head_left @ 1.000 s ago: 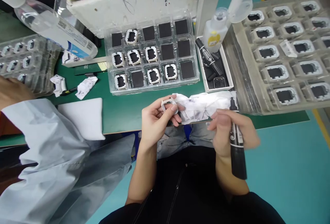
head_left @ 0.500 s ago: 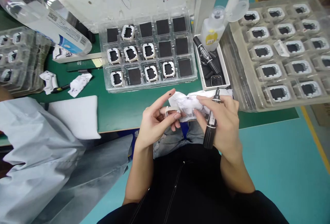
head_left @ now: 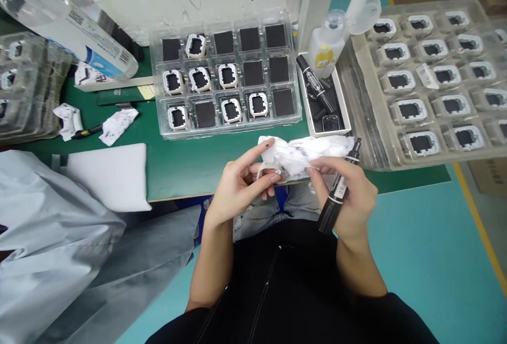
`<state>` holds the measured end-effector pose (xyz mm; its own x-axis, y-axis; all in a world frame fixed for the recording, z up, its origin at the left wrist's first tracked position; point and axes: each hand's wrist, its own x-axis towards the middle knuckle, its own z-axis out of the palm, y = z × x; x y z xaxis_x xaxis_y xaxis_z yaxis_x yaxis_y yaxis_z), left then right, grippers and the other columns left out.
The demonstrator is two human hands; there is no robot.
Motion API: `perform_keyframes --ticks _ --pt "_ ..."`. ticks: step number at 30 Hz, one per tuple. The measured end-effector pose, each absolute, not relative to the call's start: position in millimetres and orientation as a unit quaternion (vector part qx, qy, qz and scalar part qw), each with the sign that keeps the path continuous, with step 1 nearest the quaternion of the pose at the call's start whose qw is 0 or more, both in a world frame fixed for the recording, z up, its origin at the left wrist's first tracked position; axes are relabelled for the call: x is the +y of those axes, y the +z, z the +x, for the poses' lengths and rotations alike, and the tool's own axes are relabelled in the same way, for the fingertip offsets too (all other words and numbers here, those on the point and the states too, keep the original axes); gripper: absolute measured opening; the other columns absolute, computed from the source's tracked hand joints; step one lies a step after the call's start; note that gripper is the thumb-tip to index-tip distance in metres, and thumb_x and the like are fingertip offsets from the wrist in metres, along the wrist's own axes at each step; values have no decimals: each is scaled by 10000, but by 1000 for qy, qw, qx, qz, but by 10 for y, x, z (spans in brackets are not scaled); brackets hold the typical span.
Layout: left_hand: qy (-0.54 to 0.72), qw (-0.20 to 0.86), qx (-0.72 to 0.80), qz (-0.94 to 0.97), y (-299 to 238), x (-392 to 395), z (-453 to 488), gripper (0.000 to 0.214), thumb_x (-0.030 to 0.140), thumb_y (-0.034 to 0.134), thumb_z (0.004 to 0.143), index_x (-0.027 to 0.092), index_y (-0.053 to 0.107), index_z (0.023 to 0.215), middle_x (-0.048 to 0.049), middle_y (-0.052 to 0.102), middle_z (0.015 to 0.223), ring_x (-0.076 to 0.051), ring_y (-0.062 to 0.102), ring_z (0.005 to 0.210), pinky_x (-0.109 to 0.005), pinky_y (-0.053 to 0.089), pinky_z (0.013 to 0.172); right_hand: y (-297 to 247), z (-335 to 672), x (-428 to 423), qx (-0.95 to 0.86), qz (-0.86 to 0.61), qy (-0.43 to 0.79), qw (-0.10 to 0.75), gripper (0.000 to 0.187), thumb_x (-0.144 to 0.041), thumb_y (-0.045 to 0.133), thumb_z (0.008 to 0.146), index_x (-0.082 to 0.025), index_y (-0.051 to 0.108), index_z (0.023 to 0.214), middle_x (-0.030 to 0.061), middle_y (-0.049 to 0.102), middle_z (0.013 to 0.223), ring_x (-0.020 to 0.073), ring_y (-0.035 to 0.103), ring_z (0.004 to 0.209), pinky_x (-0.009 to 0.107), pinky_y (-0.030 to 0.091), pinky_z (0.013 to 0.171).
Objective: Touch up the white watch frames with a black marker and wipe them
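Note:
My left hand (head_left: pixel 241 185) pinches a small white square frame part (head_left: pixel 266 171) just off the front edge of the green bench (head_left: pixel 186 159). My right hand (head_left: pixel 348 196) grips a black marker (head_left: pixel 336 196), tip pointing up and away, and its fingertips also pinch a crumpled, ink-stained white wipe (head_left: pixel 309 154) that lies against the part. Behind my hands sits a clear tray (head_left: pixel 227 77) with black pockets, several of them holding the same white frames.
A larger clear tray (head_left: pixel 431 77) of frames stands at the right. A white box (head_left: pixel 327 103) with markers and a small bottle (head_left: pixel 327 50) lie between the trays. At the left are a white pad (head_left: pixel 109 175), used wipes (head_left: pixel 116 124), a large bottle (head_left: pixel 67 21) and another person's grey sleeve (head_left: pixel 51 249).
The right hand came in toward the part, took hold of the wipe and tilted the marker from upright to slanted. The left hand kept the frame part.

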<state>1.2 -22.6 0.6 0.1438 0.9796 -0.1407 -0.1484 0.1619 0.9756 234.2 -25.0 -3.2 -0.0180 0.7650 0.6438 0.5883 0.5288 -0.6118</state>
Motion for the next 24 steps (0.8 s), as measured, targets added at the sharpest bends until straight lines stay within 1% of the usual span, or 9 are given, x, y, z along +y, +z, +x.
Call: perform_keyframes --ticks 4,7,11,14,16,18,21,24 --pt "493 593 456 445 -14 -236 28 818 357 973 967 219 643 1702 -77 884 874 -161 748 553 -237 610 498 -59 2390 -322 -706 -485 71 511 437 -70 871 950 -283 782 1322 9 879 1087 202 818 824 370 696 799" --pt "537 558 453 441 -36 -249 35 820 366 956 989 206 612 1715 -60 868 828 -171 770 558 -216 579 461 -95 2397 -322 -691 -508 27 514 407 -84 860 959 -273 772 1308 5 864 1063 200 807 816 368 686 786" --pt "563 542 436 447 -93 -261 30 844 364 955 997 183 575 1728 -12 809 717 -189 792 563 -199 543 424 -80 2359 -282 -687 -535 -31 491 395 -101 813 995 -261 749 1350 41 867 1128 244 808 912 429 666 847" --pt "595 512 437 440 -134 -264 38 785 382 944 1009 218 608 1699 5 798 707 -185 783 539 -201 533 407 19 2282 -253 -708 -512 -41 484 473 -111 835 986 -257 715 1420 85 878 1234 279 795 995 470 658 907" --pt "643 464 440 422 -151 -266 51 736 440 933 1015 249 641 1663 5 815 741 -161 750 494 -191 503 382 109 2210 -236 -736 -487 -31 469 525 -126 853 981 -270 680 1456 101 876 1285 305 783 1070 492 651 955" --pt "691 415 440 395 -158 -269 66 701 499 914 1023 271 660 1636 2 840 788 -122 695 439 -173 454 354 191 2131 -205 -771 -473 -17 425 510 -138 836 998 -282 658 1454 106 869 1337 323 755 1141 503 625 987" --pt "728 385 434 366 -161 -271 82 697 522 898 1033 300 646 1644 4 866 844 -81 628 391 -160 407 338 267 2005 -105 -835 -450 -11 316 452 -82 724 1034 -267 650 1439 108 853 1369 339 697 1249 503 556 1024" --pt "729 392 431 359 -165 -266 88 767 522 911 1020 308 600 1688 4 874 863 -80 629 399 -164 397 339 291 1857 49 -882 -424 -26 203 461 4 610 1018 -227 664 1413 124 845 1233 350 659 1249 485 487 979"
